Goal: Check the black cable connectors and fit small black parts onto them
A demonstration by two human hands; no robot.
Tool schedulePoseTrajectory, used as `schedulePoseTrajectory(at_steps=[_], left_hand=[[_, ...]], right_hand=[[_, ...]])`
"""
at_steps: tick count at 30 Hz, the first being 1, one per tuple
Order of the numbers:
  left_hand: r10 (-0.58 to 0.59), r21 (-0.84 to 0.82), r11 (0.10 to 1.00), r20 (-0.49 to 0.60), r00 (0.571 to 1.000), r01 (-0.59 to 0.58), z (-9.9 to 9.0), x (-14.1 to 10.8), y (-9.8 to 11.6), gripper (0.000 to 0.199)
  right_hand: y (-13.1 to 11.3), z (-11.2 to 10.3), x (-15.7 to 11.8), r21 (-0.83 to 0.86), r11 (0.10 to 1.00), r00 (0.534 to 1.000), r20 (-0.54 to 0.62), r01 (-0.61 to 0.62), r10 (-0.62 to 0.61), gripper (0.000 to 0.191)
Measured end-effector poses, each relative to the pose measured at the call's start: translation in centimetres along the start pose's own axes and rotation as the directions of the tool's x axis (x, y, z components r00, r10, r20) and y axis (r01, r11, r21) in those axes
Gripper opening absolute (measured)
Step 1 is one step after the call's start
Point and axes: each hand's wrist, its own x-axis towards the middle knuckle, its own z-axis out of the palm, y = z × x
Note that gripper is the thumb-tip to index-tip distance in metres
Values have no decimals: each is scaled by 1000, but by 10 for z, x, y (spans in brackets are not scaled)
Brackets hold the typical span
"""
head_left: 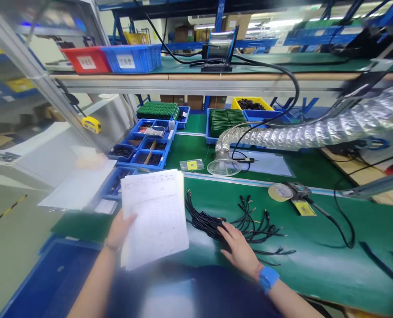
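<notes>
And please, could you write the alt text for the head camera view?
A person's left hand holds printed sheets while the right hand touches black cables on a green workbench. Beyond are blue bins and a silver duct.

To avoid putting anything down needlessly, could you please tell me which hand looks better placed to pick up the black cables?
The right hand, I would judge: it is spread over part of the black cables, while the left hand is holding the papers.
</notes>
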Motion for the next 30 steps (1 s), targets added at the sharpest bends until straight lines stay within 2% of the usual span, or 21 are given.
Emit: schedulePoseTrajectory(at_steps=[2,5,7,10,13,15,16,17,18,19,20,21,22,23,25,27,30], left_hand=[[33,-139,990,59,998,-24,19,-14,19,60],[88,-268,962,122,989,-53,42,-31,44,54],[102,-308,950,137,985,-56,53,-41,54,52],[106,-335,941,138,985,-54,62,-52,63,51],[104,-349,936,135,985,-51,65,-59,65,50],[104,-354,934,132,986,-51,66,-62,65,48],[105,-355,933,129,986,-52,66,-62,65,47],[105,-354,933,123,987,-55,66,-62,65,46],[103,-350,935,120,987,-55,66,-61,65,46],[102,-345,937,112,989,-57,65,-60,64,47],[101,-339,939,101,990,-61,65,-58,63,48],[100,-332,941,94,991,-63,64,-55,61,49],[97,-324,944,88,991,-64,63,-51,57,50],[91,-313,948,80,993,-61,62,-46,52,51],[50,-290,957,69,996,-28,60,-35,35,53],[-33,-274,960,88,996,56,58,-21,12,59],[-177,-253,944,149,973,210,59,-1,-31,60]], right_hand=[[8,6,-2,-100,986,990,56,134,-128,66],[24,19,-3,-153,930,939,136,334,-315,71],[37,27,0,-158,906,918,139,392,-372,71],[54,34,16,-167,925,940,76,341,-333,68],[60,26,44,-99,971,976,31,218,-216,54],[52,7,64,69,993,996,-12,94,-93,37],[44,-6,72,212,977,999,-33,21,-14,32],[32,-21,78,399,916,997,-41,-43,65,33],[19,-36,82,602,791,990,-12,-103,139,35],[4,-50,85,785,602,985,54,-144,165,39],[-11,-62,87,894,409,981,135,-181,137,41],[-26,-71,88,936,274,974,204,-222,95,39],[-39,-74,89,945,198,965,246,-259,86,37],[-50,-73,91,943,159,955,279,-292,101,34],[-62,-58,96,929,137,930,316,-343,187,28],[-62,-31,104,914,96,898,359,-393,255,23],[-52,12,114,877,43,850,451,-479,272,17]])
